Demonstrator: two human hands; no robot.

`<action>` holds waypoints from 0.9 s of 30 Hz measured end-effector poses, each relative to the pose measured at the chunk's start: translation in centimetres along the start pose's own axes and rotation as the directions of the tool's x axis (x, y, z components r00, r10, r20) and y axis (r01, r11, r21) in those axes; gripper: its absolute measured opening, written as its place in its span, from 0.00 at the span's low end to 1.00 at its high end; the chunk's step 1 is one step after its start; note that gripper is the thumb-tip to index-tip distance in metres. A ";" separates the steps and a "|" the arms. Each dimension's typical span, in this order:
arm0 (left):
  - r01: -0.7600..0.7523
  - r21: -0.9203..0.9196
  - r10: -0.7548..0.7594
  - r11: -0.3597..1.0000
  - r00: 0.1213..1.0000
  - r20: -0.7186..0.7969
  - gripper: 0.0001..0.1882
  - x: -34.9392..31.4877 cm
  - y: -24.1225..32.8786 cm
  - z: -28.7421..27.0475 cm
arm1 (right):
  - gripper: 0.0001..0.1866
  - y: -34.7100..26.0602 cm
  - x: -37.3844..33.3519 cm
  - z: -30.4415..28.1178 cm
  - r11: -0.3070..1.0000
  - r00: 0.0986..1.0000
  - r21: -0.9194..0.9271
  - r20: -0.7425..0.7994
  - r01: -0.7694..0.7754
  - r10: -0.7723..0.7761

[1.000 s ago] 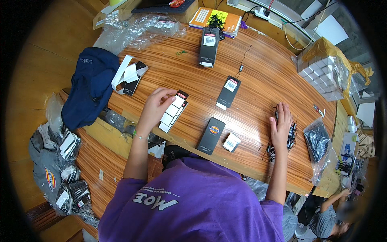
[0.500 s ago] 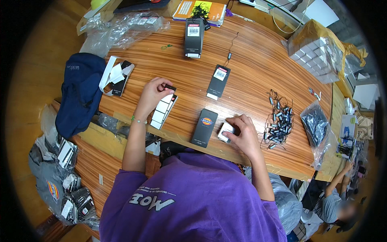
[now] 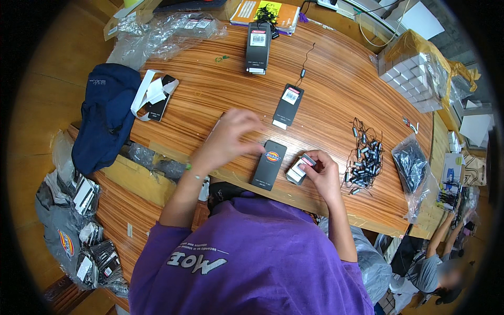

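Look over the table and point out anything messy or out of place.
Two spots. Right of the right hand, thin black cords lie in a loose tangle, some ends straying. Beside the blue bag, a crumpled white strip sprawls over a dark card, unlike the tidy tag stack. I see no spill.

Small stack of white-labelled cards [image 3: 295, 174]: upper portion tilted, pinched in the right hand [image 3: 322, 174] close to the bench [image 3: 336, 84] edge. Dark grey oblong tag [image 3: 269, 169]: lay flat, slanted, oval orange-and-blue emblem uppermost, just left of the stack.
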State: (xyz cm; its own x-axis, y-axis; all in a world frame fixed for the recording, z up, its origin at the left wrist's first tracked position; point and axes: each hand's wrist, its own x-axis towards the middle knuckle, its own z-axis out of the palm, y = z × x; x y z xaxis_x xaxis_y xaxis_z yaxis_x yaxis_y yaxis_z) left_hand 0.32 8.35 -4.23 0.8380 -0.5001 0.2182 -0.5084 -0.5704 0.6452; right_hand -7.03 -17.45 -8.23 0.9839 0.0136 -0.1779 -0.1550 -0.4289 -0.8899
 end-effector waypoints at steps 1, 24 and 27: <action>-0.010 0.021 0.009 1.000 0.998 0.056 0.24 0.1 0.9 1.2 | 0.12 0.3 0.1 0.1 0.994 0.998 0.093 0.018 -0.058 0.057; 0.382 -0.725 -0.365 0.573 0.911 0.191 0.15 -1.9 4.4 3.9 | 0.22 -4.5 -0.2 3.0 0.954 0.992 0.273 -0.032 0.124 -0.119; 0.367 -0.768 -0.373 0.525 0.910 0.180 0.14 -1.4 4.6 3.8 | 0.23 -4.3 0.4 2.6 0.923 0.992 0.371 0.031 0.101 -0.121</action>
State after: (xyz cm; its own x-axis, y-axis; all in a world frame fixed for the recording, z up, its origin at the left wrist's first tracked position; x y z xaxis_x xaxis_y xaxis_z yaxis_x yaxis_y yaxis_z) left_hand -3.99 3.98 -4.31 0.9169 -0.3593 -0.1737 0.1926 0.0172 0.9811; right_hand -6.23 -13.22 -5.60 0.9923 0.0931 -0.0822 -0.0768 -0.0596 -0.9953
